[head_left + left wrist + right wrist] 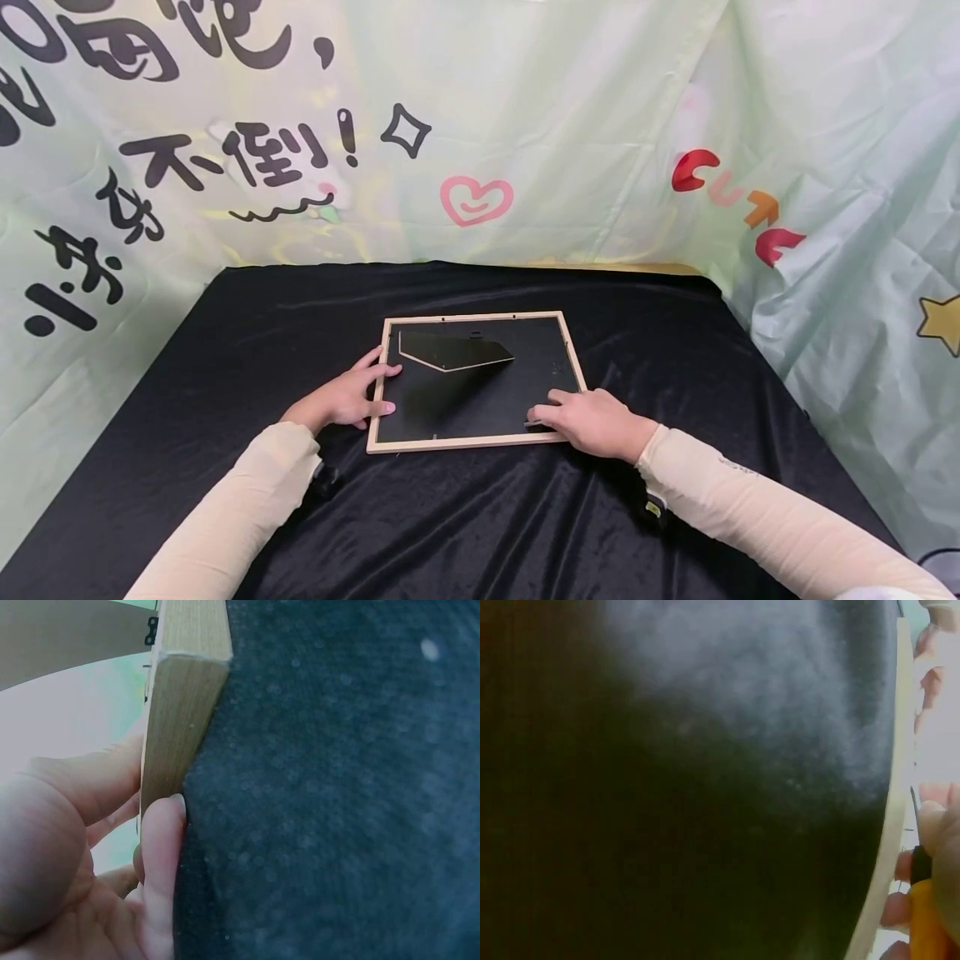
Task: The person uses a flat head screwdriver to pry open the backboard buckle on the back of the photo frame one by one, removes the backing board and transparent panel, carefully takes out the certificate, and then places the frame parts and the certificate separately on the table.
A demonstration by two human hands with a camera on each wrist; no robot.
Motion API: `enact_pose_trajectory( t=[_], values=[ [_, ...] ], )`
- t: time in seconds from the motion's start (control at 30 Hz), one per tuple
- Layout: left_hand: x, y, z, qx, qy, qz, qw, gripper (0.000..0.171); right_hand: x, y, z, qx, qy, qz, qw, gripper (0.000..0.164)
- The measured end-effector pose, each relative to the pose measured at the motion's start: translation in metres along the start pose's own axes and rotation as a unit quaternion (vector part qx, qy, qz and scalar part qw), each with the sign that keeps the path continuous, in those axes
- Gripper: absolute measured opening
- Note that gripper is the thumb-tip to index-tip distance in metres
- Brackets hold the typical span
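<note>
A wooden picture frame (472, 442) lies with its black back board (472, 408) facing up. On that board, the stand leg (453, 348) is tilted out. My left hand (348, 396) grips the frame's left side, with thumb and a finger over the edge; in the left wrist view a fingertip (163, 832) is against the wooden side. At the lower right corner my right hand (592, 421) holds a screwdriver with a yellow handle (927, 926) and black collar. Its thin metal part lies low over the corner, and the head view mostly hides the handle.
Black cloth (480, 533) covers the table, wrinkled toward the front. A printed fabric curtain (585, 125) hangs behind and along both sides. Small dark tabs (513, 317) sit along the frame's inner edge.
</note>
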State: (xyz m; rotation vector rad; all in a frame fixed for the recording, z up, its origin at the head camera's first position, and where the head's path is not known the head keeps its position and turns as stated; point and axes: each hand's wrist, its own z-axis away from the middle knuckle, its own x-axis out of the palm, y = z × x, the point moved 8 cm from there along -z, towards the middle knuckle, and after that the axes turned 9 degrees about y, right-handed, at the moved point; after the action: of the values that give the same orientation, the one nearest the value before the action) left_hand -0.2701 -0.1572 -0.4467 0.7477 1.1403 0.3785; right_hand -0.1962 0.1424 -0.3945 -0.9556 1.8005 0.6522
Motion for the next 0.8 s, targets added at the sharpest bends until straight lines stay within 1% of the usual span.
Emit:
enact_pose_trajectory(
  t=[0.13, 0.23, 0.3, 0.33, 0.37, 0.43, 0.53, 0.57, 0.63, 0.7, 0.8],
  values=[
    [0.001, 0.0, 0.0, -0.001, -0.001, 0.0, 1.0, 0.07, -0.002, 0.0, 0.001, -0.002, 0.016, -0.003, 1.0, 0.012],
    [0.001, -0.001, 0.0, -0.002, -0.001, -0.001, 1.0, 0.07, -0.002, 0.001, 0.004, 0.0, 0.018, -0.02, 1.0, 0.009],
    [0.001, -0.001, 0.0, -0.003, 0.0, -0.001, 1.0, 0.07, -0.001, 0.001, 0.005, 0.003, 0.008, -0.035, 0.999, 0.01],
    [0.001, -0.001, -0.001, -0.003, 0.0, -0.001, 1.0, 0.07, 0.0, 0.002, 0.005, 0.005, 0.001, -0.043, 0.999, 0.014],
    [0.002, -0.001, -0.001, -0.003, -0.001, 0.0, 1.0, 0.07, 0.001, 0.002, 0.006, 0.008, -0.008, -0.051, 0.999, 0.018],
    [0.002, -0.001, -0.001, -0.003, -0.001, -0.001, 1.0, 0.07, 0.004, 0.003, 0.005, 0.016, -0.029, -0.063, 0.997, 0.02],
    [0.001, -0.001, -0.001, -0.003, -0.001, -0.001, 1.0, 0.07, 0.008, 0.006, 0.003, 0.042, -0.065, -0.097, 0.992, 0.017],
    [0.001, -0.002, -0.001, -0.004, 0.0, -0.001, 1.0, 0.07, 0.009, 0.008, 0.001, 0.053, -0.076, -0.11, 0.99, 0.019],
    [0.001, -0.002, -0.002, -0.004, 0.001, 0.0, 1.0, 0.07, 0.012, 0.011, -0.001, 0.075, -0.098, -0.139, 0.983, 0.028],
    [0.0, -0.002, -0.002, -0.005, 0.001, 0.001, 1.0, 0.07, 0.014, 0.013, -0.002, 0.095, -0.112, -0.159, 0.976, 0.035],
    [0.001, -0.002, -0.002, -0.004, -0.001, 0.001, 1.0, 0.07, 0.017, 0.014, -0.002, 0.11, -0.117, -0.178, 0.971, 0.036]
  ],
)
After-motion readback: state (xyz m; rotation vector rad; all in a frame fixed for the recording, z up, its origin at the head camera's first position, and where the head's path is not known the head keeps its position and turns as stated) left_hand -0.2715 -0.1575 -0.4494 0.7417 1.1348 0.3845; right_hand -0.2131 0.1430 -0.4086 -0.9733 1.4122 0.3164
